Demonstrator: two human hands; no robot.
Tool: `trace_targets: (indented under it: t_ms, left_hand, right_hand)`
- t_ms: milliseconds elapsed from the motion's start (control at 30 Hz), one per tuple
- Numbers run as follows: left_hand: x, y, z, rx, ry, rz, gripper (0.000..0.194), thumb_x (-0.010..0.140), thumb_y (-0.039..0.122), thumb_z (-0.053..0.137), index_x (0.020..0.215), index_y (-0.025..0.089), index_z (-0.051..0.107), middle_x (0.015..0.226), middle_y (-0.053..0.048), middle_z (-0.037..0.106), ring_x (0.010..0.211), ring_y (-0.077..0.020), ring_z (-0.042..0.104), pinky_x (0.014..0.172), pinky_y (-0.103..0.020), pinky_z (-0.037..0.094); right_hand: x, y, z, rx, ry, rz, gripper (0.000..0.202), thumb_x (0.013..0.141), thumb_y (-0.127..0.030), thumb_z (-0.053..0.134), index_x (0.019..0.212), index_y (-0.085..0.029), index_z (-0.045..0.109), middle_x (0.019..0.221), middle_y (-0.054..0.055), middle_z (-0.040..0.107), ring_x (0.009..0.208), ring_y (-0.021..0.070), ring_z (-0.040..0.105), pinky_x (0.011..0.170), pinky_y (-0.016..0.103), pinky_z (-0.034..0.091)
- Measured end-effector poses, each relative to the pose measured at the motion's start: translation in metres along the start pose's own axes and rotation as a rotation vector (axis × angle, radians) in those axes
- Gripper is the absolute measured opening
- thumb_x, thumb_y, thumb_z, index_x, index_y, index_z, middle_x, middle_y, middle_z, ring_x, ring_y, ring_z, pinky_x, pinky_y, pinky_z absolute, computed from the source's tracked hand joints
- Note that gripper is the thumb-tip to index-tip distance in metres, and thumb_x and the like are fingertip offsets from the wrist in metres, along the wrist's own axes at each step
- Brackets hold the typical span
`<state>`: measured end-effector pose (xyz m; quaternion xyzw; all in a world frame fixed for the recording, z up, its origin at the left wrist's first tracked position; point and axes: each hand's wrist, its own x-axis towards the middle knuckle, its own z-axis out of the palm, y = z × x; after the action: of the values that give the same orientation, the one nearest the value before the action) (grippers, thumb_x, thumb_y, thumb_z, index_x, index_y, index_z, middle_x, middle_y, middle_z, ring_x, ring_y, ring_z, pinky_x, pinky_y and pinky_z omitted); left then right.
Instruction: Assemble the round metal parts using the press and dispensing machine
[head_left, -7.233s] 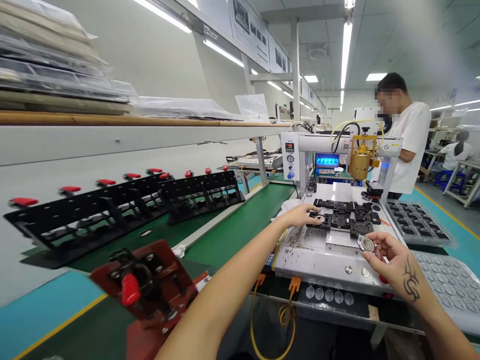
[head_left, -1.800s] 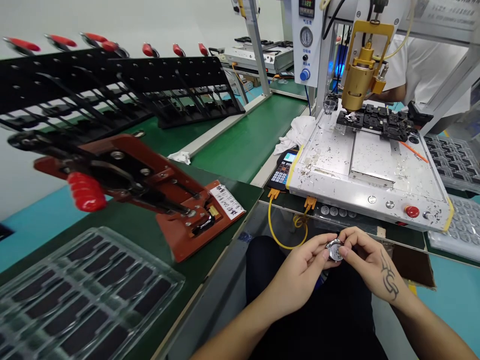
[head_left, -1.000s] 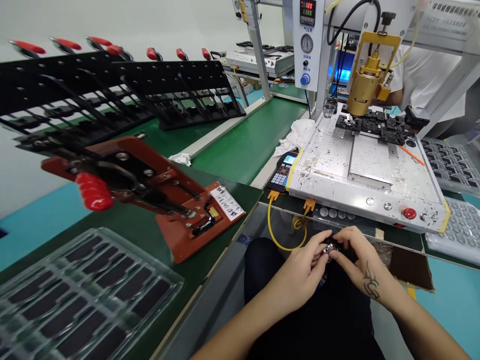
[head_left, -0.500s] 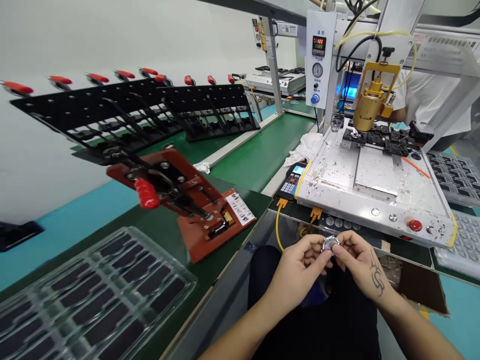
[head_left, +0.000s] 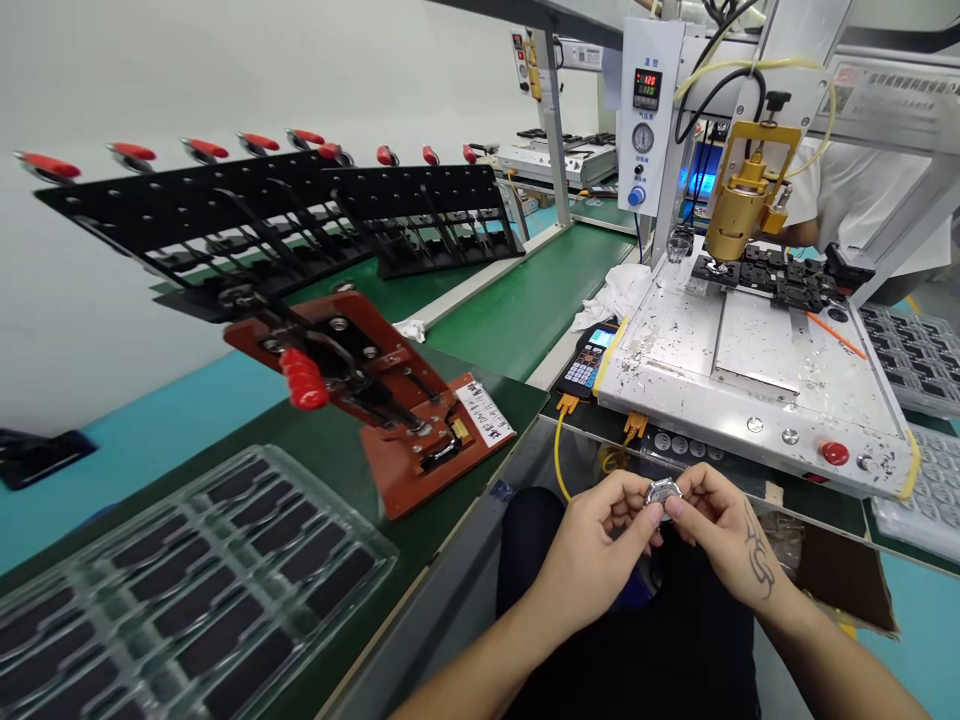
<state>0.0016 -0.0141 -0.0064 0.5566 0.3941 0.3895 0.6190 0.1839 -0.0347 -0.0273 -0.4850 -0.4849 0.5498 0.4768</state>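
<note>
Over my lap, a small shiny silver ring-shaped part, like a watch case [head_left: 663, 490], is pinched between both hands. My left hand [head_left: 611, 535] grips its left edge between thumb and fingers. On the other edge, my right hand [head_left: 716, 525] has its thumb and forefinger closed, with the thumbs nearly meeting at the front. Fingers cover much of the part's rim, so its exact kind is hard to make out. Beyond the hands stands a white bench machine [head_left: 750, 400] with a brass-coloured head [head_left: 739, 215] above black fixtures [head_left: 787, 275].
A reddish-brown clamp fixture [head_left: 405, 440] with a red handle [head_left: 304, 380] stands on the left. In front of it lies a clear tray [head_left: 300, 625] of dark pieces. Black clamp racks [head_left: 247, 220] lean behind. A keypad controller [head_left: 585, 365] sits beside the machine; a person in white [head_left: 862, 190] is behind it.
The view has shifted slightly, so the surroundings appear a little further right. Both hands keep hold of the silver part in nearly the same pose.
</note>
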Motion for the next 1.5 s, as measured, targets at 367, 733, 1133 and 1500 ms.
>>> trace_targets:
  t_ms: [367,733,1133,1500]
  left_hand:
    - [0.001,0.005,-0.016,0.156,0.066,-0.005,0.014,0.095,0.032,0.065,0.093,0.019,0.065,0.074,0.002,0.064,0.063,-0.0139,0.065,0.063,-0.027,0.053]
    - [-0.015,0.106,-0.125,0.916,0.715,0.869,0.012,0.097,0.030,0.063,0.089,0.023,0.069,0.090,-0.006,0.075,0.091,-0.0238,0.069,0.091,-0.042,0.054]
    - [0.013,0.174,-0.185,0.902,0.713,0.856,0.046,0.109,0.041,0.045,0.067,0.021,0.045,0.064,0.003,0.044,0.061,-0.0120,0.045,0.061,-0.029,0.035]
    - [-0.030,0.110,-0.289,0.891,1.021,0.256,0.031,0.096,0.043,0.052,0.111,0.017,0.062,0.113,-0.013,0.070,0.101,-0.0279,0.067,0.089,-0.040,0.054]
  right_hand:
    - [0.026,-0.024,-0.017,-0.751,-0.381,-0.588,0.048,0.102,-0.025,0.064,0.149,-0.032,0.053,0.129,0.010,0.064,0.109,0.0219,0.068,0.093,0.036,0.059]
    - [0.054,-0.041,0.010,-0.709,-0.312,-0.766,0.044,0.097,-0.024,0.069,0.139,-0.028,0.058,0.101,0.007,0.069,0.080,0.0205,0.067,0.073,0.036,0.059]
    - [0.081,-0.046,0.040,-0.645,-0.318,-0.679,0.037,0.094,-0.029,0.071,0.130,-0.024,0.063,0.089,0.002,0.066,0.075,0.0176,0.064,0.070,0.032,0.054]
    - [0.115,-0.013,0.054,-0.638,-0.412,-0.677,0.029,0.098,-0.032,0.066,0.126,-0.026,0.064,0.087,0.001,0.063,0.072,0.0180,0.061,0.066,0.032,0.051]
